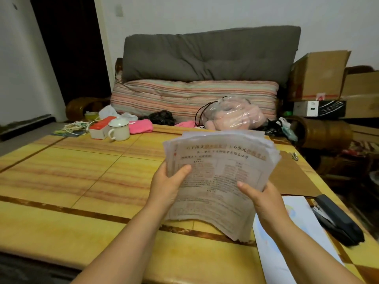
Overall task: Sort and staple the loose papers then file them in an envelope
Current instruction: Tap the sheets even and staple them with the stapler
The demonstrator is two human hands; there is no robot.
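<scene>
A yellow wood-grain surface [67, 177] stands before a sofa with a grey cushion [209, 54] and a striped one. Beyond the papers [221, 173], at the surface's far edge, sit a white mug [119, 129] and a red box. The left hand [168, 185] and right hand [262, 199] grip the fanned papers by their sides, raised above the surface, long axis running away from the person, heading at the far end. Right of the papers lie a brown envelope [293, 177] and a dark stapler [336, 218].
</scene>
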